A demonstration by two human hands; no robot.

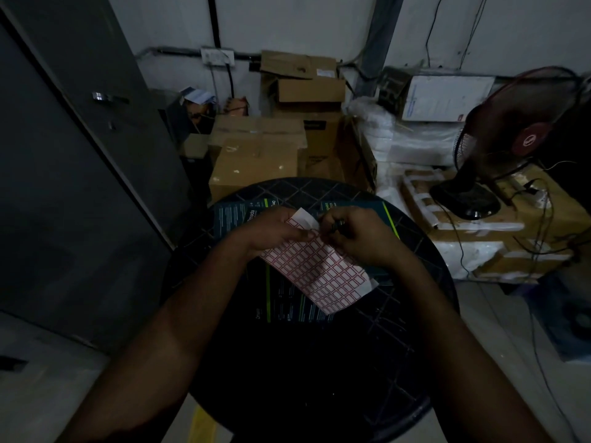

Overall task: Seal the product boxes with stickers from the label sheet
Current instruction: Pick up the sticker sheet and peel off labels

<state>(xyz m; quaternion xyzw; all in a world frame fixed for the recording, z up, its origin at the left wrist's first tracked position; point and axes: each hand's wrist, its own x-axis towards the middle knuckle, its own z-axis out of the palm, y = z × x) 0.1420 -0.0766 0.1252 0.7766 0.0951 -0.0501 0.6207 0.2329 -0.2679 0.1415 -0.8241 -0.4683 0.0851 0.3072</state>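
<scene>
Stickers come off the label sheet (319, 270), which I hold over the dark product boxes (287, 302) on the round table (415, 314): my left hand (271, 230) pinches its top edge, my right hand (355, 236) nips at one label near that corner. I judge a slow, low peel best, sheet kept taut, so the label lifts without tearing.

— what is seen of the label sheet (319, 270)?
— a white sheet printed with rows of red-bordered stickers is held tilted above the dark product boxes (289, 302), its far corner curled up.
— and the boxes?
— three are laid flat on the round table, dark teal with green stripes and small white print.
</scene>
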